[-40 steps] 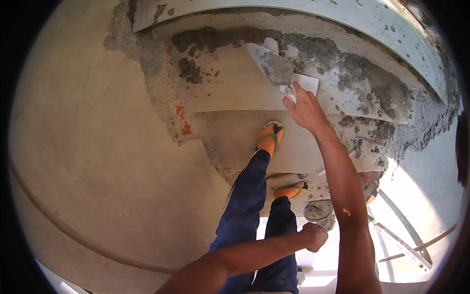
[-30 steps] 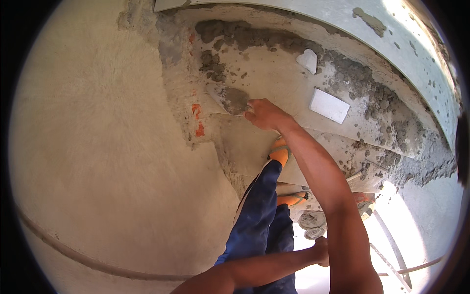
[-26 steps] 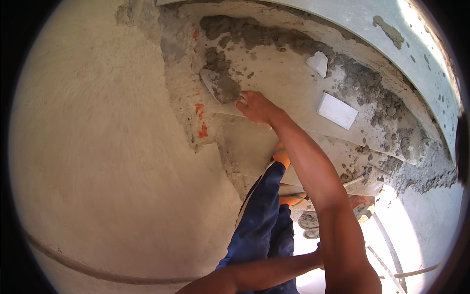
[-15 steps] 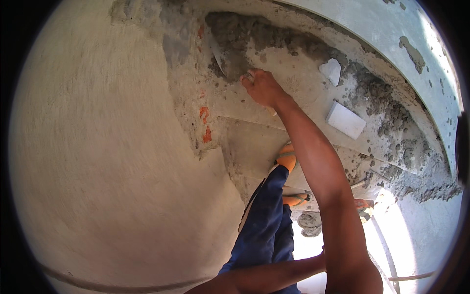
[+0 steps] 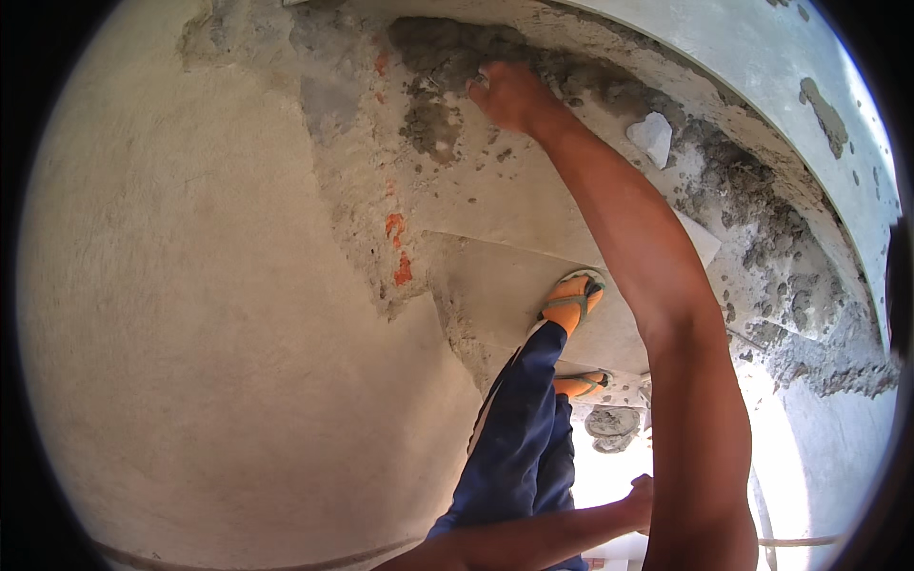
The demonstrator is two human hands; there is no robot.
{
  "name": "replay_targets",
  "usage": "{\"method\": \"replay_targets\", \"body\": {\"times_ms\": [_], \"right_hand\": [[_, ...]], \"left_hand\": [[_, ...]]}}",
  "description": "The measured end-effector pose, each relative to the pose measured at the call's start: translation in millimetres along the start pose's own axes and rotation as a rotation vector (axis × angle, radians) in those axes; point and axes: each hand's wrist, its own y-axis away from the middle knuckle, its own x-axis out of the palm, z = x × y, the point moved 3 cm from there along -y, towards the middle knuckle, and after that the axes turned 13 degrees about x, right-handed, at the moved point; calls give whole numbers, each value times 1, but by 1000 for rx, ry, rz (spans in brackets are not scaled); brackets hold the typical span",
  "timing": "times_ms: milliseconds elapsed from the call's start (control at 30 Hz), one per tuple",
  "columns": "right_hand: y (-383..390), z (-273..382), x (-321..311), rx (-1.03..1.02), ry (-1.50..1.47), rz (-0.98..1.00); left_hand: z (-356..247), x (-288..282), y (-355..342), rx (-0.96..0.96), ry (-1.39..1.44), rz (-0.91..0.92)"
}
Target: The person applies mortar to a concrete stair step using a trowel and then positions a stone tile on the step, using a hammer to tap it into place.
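Observation:
My right hand [image 5: 514, 95] reaches to the far end of the step, closed around what looks like a trowel. Its thin blade and pale handle end show in the earlier frame; now the hand hides nearly all of it. Wet grey mortar [image 5: 447, 43] is spread under and beyond the hand, along the foot of the curved wall. A thinner smeared patch of mortar [image 5: 430, 128] lies nearer. My left hand [image 5: 640, 502] is low in front of my legs, its fingers curled and partly hidden behind my right forearm; what it holds, if anything, cannot be made out.
A plastered wall [image 5: 209, 285] rises at the left, with orange brick [image 5: 396, 249] exposed along its rough edge. A white chunk [image 5: 652, 140] and a white block [image 5: 700, 238], partly covered by my arm, lie at the right near mortar crumbs [image 5: 752, 200]. Sandalled feet [image 5: 571, 300] stand on the steps.
My right hand has moved farther away across the step, over the dark mortar. The trowel blade has gone from sight, leaving a smeared patch uncovered. My right forearm now covers much of the white block.

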Motion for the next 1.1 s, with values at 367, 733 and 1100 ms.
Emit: {"method": "replay_targets", "body": {"times_ms": [367,733,1100], "right_hand": [[131,-48,-25,18,-72,272],[90,-105,-98,78,34,240],[69,-101,-75,-32,-137,30]], "left_hand": [[-1,-55,-1,-156,305,146],[-4,-88,-9,-150,315,361],[16,-2,-1,-113,312,49]]}}
